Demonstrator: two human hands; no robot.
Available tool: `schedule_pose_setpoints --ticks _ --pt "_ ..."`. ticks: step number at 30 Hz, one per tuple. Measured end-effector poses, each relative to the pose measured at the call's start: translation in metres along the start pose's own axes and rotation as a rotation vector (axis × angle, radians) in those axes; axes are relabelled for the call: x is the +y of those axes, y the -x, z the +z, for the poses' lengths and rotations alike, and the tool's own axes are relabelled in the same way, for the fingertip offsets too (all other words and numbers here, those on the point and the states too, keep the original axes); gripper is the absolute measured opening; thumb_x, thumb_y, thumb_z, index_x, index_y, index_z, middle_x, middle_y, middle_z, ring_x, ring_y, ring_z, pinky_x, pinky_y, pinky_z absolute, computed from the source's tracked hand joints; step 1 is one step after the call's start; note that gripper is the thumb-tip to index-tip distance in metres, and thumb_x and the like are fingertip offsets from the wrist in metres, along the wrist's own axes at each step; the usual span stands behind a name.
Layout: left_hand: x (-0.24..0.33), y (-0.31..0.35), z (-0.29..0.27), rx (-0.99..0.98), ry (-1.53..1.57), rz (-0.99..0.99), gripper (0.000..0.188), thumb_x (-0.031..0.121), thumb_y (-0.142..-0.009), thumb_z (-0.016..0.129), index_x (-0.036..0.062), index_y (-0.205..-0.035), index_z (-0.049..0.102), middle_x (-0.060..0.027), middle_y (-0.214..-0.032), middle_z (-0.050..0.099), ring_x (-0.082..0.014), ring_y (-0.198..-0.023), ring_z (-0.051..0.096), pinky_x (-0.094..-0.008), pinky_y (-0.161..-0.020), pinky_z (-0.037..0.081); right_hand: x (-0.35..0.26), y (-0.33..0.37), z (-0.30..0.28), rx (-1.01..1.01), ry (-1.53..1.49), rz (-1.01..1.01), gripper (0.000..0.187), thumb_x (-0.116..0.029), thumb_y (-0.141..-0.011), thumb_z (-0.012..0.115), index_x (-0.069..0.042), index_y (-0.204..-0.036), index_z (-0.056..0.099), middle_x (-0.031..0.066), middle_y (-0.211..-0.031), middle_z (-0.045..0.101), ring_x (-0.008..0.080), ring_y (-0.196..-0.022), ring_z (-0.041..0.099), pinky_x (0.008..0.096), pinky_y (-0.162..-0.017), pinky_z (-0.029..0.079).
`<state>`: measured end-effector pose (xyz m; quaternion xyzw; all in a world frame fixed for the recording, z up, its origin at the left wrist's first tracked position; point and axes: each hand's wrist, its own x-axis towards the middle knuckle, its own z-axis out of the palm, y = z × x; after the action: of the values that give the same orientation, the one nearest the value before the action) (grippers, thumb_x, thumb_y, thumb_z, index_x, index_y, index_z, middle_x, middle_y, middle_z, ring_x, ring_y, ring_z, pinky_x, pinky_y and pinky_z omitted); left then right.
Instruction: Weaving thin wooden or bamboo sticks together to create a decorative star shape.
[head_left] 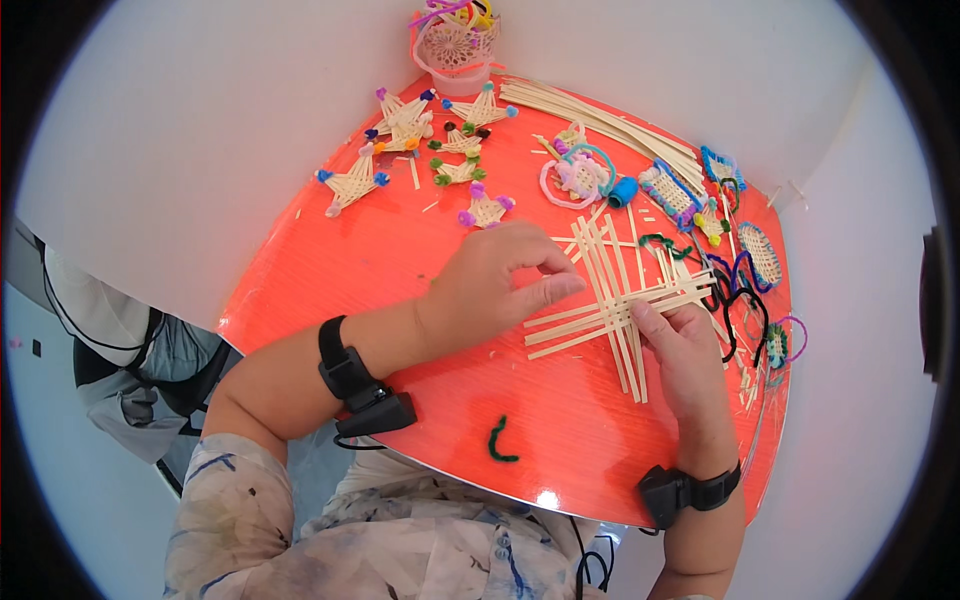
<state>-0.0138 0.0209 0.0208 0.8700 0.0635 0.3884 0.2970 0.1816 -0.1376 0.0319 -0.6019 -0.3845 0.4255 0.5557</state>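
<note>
Flat pale bamboo strips are woven into an open criss-cross lattice (612,318), their loose ends fanning out on all sides. My right hand (688,350) pinches its right part, thumb on top; the other fingers are mostly hidden beneath. To the left, my left hand (500,275) hovers with curled fingers, a small gap between thumb and forefinger and nothing visible between them. Behind the lattice lies a dark green pipe cleaner (665,246). A short dark green piece (503,442) rests near the table's front edge.
Several woven stars with pom-pom tips (355,182) lie at the back left. A pink basket (455,55) stands at the far corner. Long bamboo strips (610,120) line the back edge. Woven pieces (758,255) and black pipe cleaners (735,310) crowd the right side, beside a blue spool (622,192).
</note>
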Motion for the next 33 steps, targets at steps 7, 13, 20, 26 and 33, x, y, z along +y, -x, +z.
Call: schedule_pose_setpoints --ticks 7,13,20,26,33 --pt "0.005 -0.001 0.006 -0.403 0.675 -0.727 0.029 0.029 -0.096 0.069 0.0004 -0.097 0.075 -0.0033 -0.080 0.072 -0.0069 -0.070 0.063 -0.0252 -0.064 0.052 -0.001 0.001 -0.002 -0.083 0.133 0.024 0.024 -0.015 -0.097 0.065 0.004 -0.111 0.070 0.0075 -0.099 0.074 0.0099 -0.084 0.066 0.0253 -0.074 0.052" --pt "0.002 0.001 0.011 -0.477 0.642 -0.713 0.025 0.025 -0.093 0.072 0.0006 -0.098 0.076 -0.0034 -0.079 0.072 -0.0062 -0.068 0.063 -0.0241 -0.064 0.052 -0.002 0.000 0.004 -0.049 0.072 -0.014 0.019 -0.013 -0.096 0.067 0.003 -0.106 0.071 0.0063 -0.092 0.073 0.0082 -0.079 0.065 0.0234 -0.068 0.051" --pt "0.001 0.003 0.015 -0.491 0.656 -0.737 0.024 0.023 -0.094 0.071 0.0016 -0.104 0.075 -0.0012 -0.085 0.074 -0.0035 -0.071 0.062 -0.0220 -0.062 0.048 0.010 -0.001 0.007 0.014 0.085 -0.022 0.019 -0.014 -0.094 0.071 0.003 -0.100 0.071 0.0052 -0.086 0.073 0.0065 -0.073 0.063 0.0222 -0.063 0.049" --pt "0.011 0.000 0.011 -0.417 0.713 -0.666 0.023 0.020 -0.094 0.070 -0.0012 -0.099 0.075 -0.0047 -0.084 0.075 -0.0076 -0.076 0.067 -0.0242 -0.068 0.053 0.007 0.001 0.010 0.029 0.121 -0.056 0.018 -0.016 -0.093 0.072 0.002 -0.096 0.071 0.0029 -0.081 0.071 0.0052 -0.071 0.060 0.0203 -0.062 0.046" --pt "0.010 0.001 0.012 -0.395 0.790 -0.734 0.022 0.020 -0.094 0.069 -0.0009 -0.101 0.075 -0.0057 -0.087 0.075 -0.0082 -0.077 0.068 -0.0245 -0.071 0.054 0.003 0.003 0.016 0.033 0.058 -0.087 0.016 -0.014 -0.093 0.071 0.002 -0.098 0.071 0.0045 -0.086 0.072 0.0075 -0.077 0.063 0.0232 -0.069 0.049"
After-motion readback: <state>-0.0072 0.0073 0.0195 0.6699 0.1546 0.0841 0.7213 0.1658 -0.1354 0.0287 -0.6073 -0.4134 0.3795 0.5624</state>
